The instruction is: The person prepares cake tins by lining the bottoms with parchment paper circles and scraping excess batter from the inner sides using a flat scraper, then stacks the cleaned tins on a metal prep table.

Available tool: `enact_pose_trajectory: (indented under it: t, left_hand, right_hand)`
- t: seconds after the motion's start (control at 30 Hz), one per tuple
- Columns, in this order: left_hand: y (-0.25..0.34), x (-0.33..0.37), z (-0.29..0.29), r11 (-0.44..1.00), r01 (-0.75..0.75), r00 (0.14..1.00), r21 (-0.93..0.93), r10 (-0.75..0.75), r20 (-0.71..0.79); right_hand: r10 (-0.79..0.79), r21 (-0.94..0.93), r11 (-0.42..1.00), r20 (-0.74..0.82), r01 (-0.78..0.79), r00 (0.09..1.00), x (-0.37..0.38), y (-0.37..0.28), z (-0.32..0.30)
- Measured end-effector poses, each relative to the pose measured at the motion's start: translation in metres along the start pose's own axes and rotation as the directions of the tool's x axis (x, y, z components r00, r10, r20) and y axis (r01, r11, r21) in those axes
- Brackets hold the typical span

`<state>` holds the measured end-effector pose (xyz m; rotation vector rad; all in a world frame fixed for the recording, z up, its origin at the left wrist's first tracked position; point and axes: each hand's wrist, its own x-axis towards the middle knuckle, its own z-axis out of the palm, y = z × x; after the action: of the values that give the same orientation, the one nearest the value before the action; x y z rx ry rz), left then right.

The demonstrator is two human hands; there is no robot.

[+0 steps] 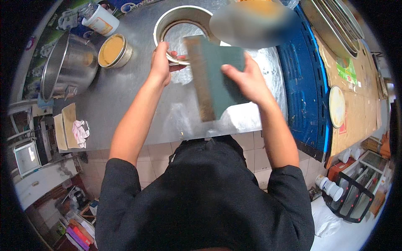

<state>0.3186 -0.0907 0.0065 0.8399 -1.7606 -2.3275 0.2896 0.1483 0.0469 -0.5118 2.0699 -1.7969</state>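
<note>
My left hand (161, 65) is closed on the near left rim of a round, pale metal tin (205, 16), its fingers curled over the edge. Inside the tin a brownish ring runs around a silvery circle. My right hand (250, 79) grips a dark green flat panel (224, 83) with a rough brown strip along its left edge. Its thumb lies on the green face; the other fingers are mostly hidden behind. The panel is tilted, blurred by motion, and covers part of the tin's near right side. Both hands are above a grey metal table (125, 104).
Left stand a steel pot (69, 67), a tin of tan paste (113, 51) and a white tub (100, 21). A pink cloth (80, 133) lies at the table's left corner. To the right are a blue plastic surface (302, 79), cardboard (356, 104) and stacked metal pans (331, 29).
</note>
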Motion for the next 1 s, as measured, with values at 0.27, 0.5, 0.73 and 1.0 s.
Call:
enact_pose_trajectory:
  t: [0.27, 0.5, 0.73, 1.0]
  left_hand:
    - [-0.013, -0.001, 0.001, 0.996, 0.058, 0.986, -0.073, -0.068, -0.149]
    - [-0.024, 0.010, -0.004, 0.994, -0.089, 0.994, -0.058, 0.085, -0.075]
    - [-0.013, -0.005, 0.012, 0.994, -0.106, 0.994, -0.029, 0.105, -0.019]
    - [-0.013, -0.017, 0.026, 0.972, -0.235, 0.968, 0.015, 0.236, -0.086]
  right_hand:
    - [0.141, 0.215, 0.968, -0.052, -0.127, 0.989, 0.004, 0.016, 0.003]
    - [0.083, 0.245, 0.967, -0.055, -0.067, 0.995, 0.010, 0.029, 0.012]
    - [0.163, 0.376, 0.919, -0.088, -0.119, 0.983, 0.009, 0.023, 0.015]
    - [0.190, 0.477, 0.870, -0.096, -0.122, 0.977, 0.005, 0.030, 0.000]
